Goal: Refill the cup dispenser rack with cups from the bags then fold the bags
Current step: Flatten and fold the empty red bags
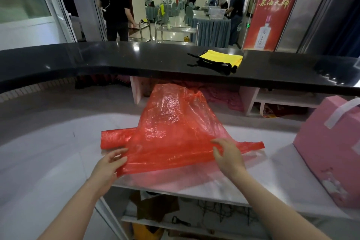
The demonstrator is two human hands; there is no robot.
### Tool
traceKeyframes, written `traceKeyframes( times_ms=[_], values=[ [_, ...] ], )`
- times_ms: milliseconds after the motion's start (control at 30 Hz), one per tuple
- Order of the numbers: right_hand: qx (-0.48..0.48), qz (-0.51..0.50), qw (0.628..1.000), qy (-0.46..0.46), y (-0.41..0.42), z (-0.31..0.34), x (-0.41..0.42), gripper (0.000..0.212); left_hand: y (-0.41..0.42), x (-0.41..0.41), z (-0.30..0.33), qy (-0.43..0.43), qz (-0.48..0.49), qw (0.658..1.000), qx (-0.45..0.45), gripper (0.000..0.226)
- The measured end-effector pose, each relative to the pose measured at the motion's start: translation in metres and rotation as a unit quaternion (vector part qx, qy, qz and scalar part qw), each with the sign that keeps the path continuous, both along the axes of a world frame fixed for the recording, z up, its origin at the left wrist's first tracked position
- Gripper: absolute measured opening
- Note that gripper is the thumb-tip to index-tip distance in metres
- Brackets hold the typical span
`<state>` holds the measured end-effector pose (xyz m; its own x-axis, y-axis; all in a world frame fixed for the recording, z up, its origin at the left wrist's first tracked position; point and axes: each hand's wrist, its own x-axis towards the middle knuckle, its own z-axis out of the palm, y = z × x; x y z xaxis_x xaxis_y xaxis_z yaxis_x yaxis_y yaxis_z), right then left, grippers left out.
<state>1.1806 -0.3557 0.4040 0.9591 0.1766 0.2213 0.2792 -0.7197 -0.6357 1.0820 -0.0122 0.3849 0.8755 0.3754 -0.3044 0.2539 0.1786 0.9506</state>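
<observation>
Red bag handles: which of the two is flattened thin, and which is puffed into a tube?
The right handle, beyond the right hand, lies thin and flat. The left handle, above the left hand, is rounded like a tube.

Bright ceiling spots glare on the black counter (175, 60) — edges bend, slightly soft.

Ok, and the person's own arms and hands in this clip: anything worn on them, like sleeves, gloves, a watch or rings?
Both arms are bare for as much of them as the frame shows: no sleeves appear. The left hand and right hand wear no gloves. No watch, bracelet or strap shows at either wrist, and no rings are visible on the fingers that can be seen. No cables or markings appear on either arm.
</observation>
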Motion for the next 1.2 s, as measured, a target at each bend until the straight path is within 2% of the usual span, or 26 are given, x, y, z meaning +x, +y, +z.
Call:
traceKeyframes(
  times_ms=[167, 300, 400, 500, 633, 700, 833, 1033, 1200],
  values=[
    [-0.207, 0.072, 0.972, 0.086, 0.026, -0.038, 0.01, 0.061, -0.005, -0.006, -0.013, 0.025, -0.001, 0.997, 0.071, 0.019],
    [-0.275, 0.053, 0.94, 0.197, 0.01, -0.073, 0.013, 0.073, 0.013, -0.024, -0.024, 0.049, 0.001, 0.974, 0.222, 0.02],
    [-0.314, 0.052, 0.927, 0.2, -0.004, -0.084, 0.011, 0.074, 0.027, -0.039, -0.034, 0.073, -0.013, 0.967, 0.245, 0.029],
    [-0.29, 0.042, 0.935, 0.199, 0.004, -0.074, 0.013, 0.073, 0.031, -0.044, -0.034, 0.078, -0.037, 0.96, 0.265, 0.034],
    [-0.249, 0.025, 0.967, 0.051, 0.023, -0.051, 0.011, 0.057, 0.033, -0.036, -0.017, 0.042, -0.029, 0.952, 0.302, 0.027],
    [-0.203, 0.04, 0.978, 0.006, 0.03, -0.041, 0.011, 0.047, 0.033, -0.031, -0.007, 0.027, -0.009, 0.946, 0.324, 0.026],
    [-0.083, 0.046, 0.995, -0.026, 0.042, -0.021, 0.014, 0.029, 0.036, -0.017, 0.006, -0.013, 0.003, 0.938, 0.347, 0.023],
    [-0.045, 0.03, 0.995, -0.078, 0.048, 0.006, 0.039, 0.019, 0.039, 0.012, 0.019, -0.042, -0.017, 0.95, 0.31, 0.021],
    [-0.018, -0.012, 0.997, -0.079, 0.044, 0.02, 0.076, 0.017, 0.047, 0.042, 0.025, -0.057, -0.007, 0.967, 0.249, 0.023]
  ],
)
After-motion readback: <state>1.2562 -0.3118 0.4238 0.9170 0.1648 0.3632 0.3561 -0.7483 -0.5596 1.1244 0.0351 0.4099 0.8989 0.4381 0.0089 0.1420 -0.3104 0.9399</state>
